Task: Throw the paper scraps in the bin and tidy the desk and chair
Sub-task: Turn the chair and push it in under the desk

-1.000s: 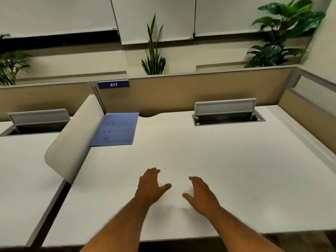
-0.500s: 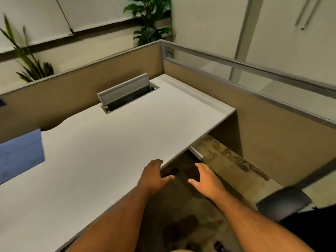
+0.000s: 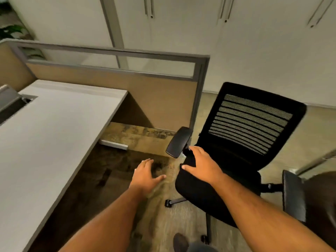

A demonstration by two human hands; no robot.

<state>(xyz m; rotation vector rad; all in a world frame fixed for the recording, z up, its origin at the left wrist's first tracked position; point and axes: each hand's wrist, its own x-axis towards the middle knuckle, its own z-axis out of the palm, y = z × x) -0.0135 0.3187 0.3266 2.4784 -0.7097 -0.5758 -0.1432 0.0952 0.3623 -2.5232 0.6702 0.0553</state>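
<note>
Hands reaching for chair beside desk, nothing grasped yet.
Right hand and left hand both spreading, fingers loose; chair's on wheels, prob. rolling into partition if shoved.

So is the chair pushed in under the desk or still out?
Out. The chair stands on open floor right of the desk, beyond the partition's end, its seat clear of the desk edge.

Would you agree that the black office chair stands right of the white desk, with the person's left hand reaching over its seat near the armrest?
Not quite: it is the right hand, not the left, that reaches over the seat of the black office chair near the armrest. The left hand hangs over the floor. The chair does stand right of the white desk, as the head view shows.
</note>
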